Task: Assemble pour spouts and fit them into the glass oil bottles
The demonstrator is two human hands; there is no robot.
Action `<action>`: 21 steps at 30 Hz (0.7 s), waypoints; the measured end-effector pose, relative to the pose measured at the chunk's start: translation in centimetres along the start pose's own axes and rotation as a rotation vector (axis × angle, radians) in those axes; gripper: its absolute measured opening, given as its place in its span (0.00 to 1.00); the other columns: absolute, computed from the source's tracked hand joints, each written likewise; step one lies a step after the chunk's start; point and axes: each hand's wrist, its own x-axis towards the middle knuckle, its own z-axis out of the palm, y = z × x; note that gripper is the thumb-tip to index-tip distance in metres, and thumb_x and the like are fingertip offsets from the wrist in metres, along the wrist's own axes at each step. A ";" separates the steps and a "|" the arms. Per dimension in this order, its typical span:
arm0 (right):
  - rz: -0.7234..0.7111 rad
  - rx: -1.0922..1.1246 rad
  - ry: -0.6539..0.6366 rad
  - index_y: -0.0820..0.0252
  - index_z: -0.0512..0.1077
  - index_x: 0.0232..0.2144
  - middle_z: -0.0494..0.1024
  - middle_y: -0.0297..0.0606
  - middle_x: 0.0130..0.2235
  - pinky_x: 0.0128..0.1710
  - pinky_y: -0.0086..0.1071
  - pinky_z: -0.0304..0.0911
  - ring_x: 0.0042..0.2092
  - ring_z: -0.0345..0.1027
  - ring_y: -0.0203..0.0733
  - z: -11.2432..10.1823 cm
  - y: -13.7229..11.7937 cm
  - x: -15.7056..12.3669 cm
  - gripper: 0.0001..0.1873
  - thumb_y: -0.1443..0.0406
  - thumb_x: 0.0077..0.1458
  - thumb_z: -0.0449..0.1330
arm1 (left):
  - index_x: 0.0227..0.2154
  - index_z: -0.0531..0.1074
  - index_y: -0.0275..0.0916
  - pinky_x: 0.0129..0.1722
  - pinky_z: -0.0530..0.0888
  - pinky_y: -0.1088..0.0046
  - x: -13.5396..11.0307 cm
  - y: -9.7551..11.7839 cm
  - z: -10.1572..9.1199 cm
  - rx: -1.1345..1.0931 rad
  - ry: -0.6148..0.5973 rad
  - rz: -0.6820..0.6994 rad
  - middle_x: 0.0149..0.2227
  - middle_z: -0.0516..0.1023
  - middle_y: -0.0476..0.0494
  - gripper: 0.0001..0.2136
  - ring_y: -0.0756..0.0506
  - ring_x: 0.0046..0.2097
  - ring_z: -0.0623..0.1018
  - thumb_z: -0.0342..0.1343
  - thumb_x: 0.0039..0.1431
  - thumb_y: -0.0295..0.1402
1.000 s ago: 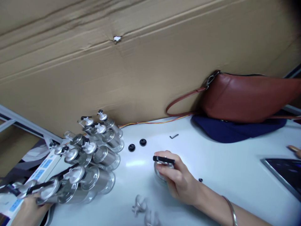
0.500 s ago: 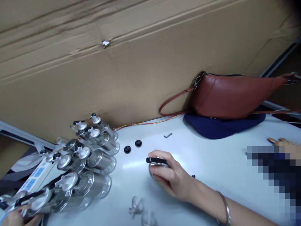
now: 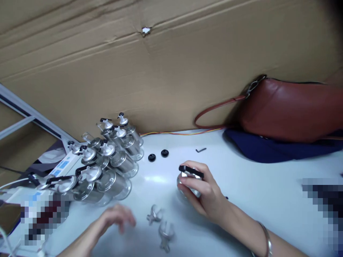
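Observation:
My right hand (image 3: 204, 194) is wrapped round a small metal canister (image 3: 187, 182) with a black lever on top, holding it on the white table (image 3: 257, 192). My left hand (image 3: 114, 218) hovers low over the table, motion-blurred, fingers loosely curled, holding nothing I can see. Just right of it lie two small metal fittings (image 3: 160, 223). A cluster of several finished metal canisters (image 3: 107, 164) with black-levered caps stands at the left.
Two black round caps (image 3: 158, 155) and a small hex key (image 3: 200, 150) lie behind my right hand. A brown leather bag (image 3: 289, 107) rests on dark blue cloth (image 3: 273, 150) at the right. A cardboard sheet (image 3: 160, 64) forms the back wall. Coloured wires (image 3: 182, 133) run along its foot.
My left hand has left the canister cluster at the far left and swung in over the table toward the metal fittings. My right hand keeps its grip on the canister.

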 end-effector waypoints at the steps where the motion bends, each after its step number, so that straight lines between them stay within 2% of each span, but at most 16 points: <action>1: 0.002 0.011 0.007 0.54 0.61 0.47 0.65 0.44 0.46 0.35 0.31 0.72 0.44 0.70 0.39 0.1 0.0 -0.1 0.19 0.77 0.55 0.54 | 0.54 0.61 0.49 0.54 0.69 0.60 1.9 1.0 0.8 0.016 0.017 -0.011 0.55 0.65 0.41 0.22 0.39 0.55 0.68 0.57 0.57 0.40; 2: 0.005 0.035 0.019 0.53 0.60 0.47 0.66 0.44 0.47 0.36 0.32 0.73 0.45 0.70 0.41 0.3 0.1 -0.2 0.19 0.76 0.56 0.54 | 0.56 0.56 0.52 0.58 0.65 0.59 3.8 1.9 1.6 0.029 0.031 -0.006 0.59 0.61 0.42 0.23 0.40 0.59 0.65 0.56 0.59 0.37; 4: 0.021 0.138 0.061 0.50 0.57 0.49 0.67 0.45 0.51 0.38 0.35 0.73 0.50 0.69 0.44 0.9 0.2 -0.5 0.22 0.75 0.56 0.55 | 0.58 0.50 0.53 0.61 0.62 0.57 7.2 3.0 3.0 0.009 0.053 0.101 0.61 0.57 0.42 0.27 0.40 0.62 0.61 0.55 0.59 0.36; 6: 0.064 0.275 0.101 0.48 0.50 0.52 0.66 0.46 0.54 0.41 0.37 0.73 0.54 0.67 0.45 1.3 0.1 -0.9 0.29 0.74 0.55 0.58 | 0.58 0.49 0.52 0.62 0.60 0.55 9.6 2.9 4.3 0.021 0.055 0.169 0.62 0.55 0.41 0.29 0.39 0.63 0.59 0.57 0.58 0.37; 9: 0.196 0.325 0.097 0.49 0.44 0.56 0.63 0.50 0.57 0.48 0.44 0.69 0.54 0.67 0.46 1.2 -0.5 -1.1 0.38 0.68 0.52 0.64 | 0.60 0.45 0.51 0.62 0.59 0.50 11.6 1.7 5.6 0.096 0.045 0.222 0.62 0.52 0.39 0.32 0.36 0.64 0.57 0.57 0.57 0.39; 12: 0.341 0.306 0.057 0.52 0.49 0.56 0.62 0.51 0.58 0.53 0.48 0.64 0.54 0.66 0.48 0.0 -1.2 -0.3 0.40 0.59 0.48 0.67 | 0.59 0.45 0.49 0.61 0.59 0.48 12.1 0.1 6.1 0.162 0.073 0.337 0.62 0.52 0.37 0.31 0.35 0.64 0.57 0.56 0.58 0.41; 16: 0.471 0.444 -0.088 0.56 0.61 0.49 0.73 0.44 0.49 0.50 0.42 0.65 0.51 0.68 0.46 -1.4 -1.5 2.0 0.26 0.58 0.50 0.64 | 0.58 0.48 0.47 0.61 0.59 0.50 11.7 -1.5 6.1 0.148 0.142 0.449 0.60 0.56 0.37 0.24 0.37 0.63 0.58 0.49 0.63 0.41; 19: 0.508 0.533 -0.169 0.58 0.67 0.42 0.76 0.38 0.39 0.42 0.35 0.66 0.42 0.71 0.41 -1.2 -1.0 2.9 0.14 0.59 0.54 0.60 | 0.58 0.50 0.46 0.61 0.60 0.52 11.6 -2.5 6.2 0.102 0.119 0.465 0.59 0.58 0.37 0.21 0.37 0.62 0.59 0.46 0.64 0.41; 21: 0.544 0.599 -0.192 0.58 0.67 0.38 0.75 0.34 0.32 0.35 0.32 0.65 0.34 0.70 0.37 -0.5 -0.7 2.8 0.10 0.59 0.57 0.56 | 0.57 0.51 0.45 0.60 0.61 0.53 11.8 -2.9 6.3 0.062 0.087 0.447 0.58 0.58 0.37 0.20 0.38 0.62 0.60 0.43 0.65 0.41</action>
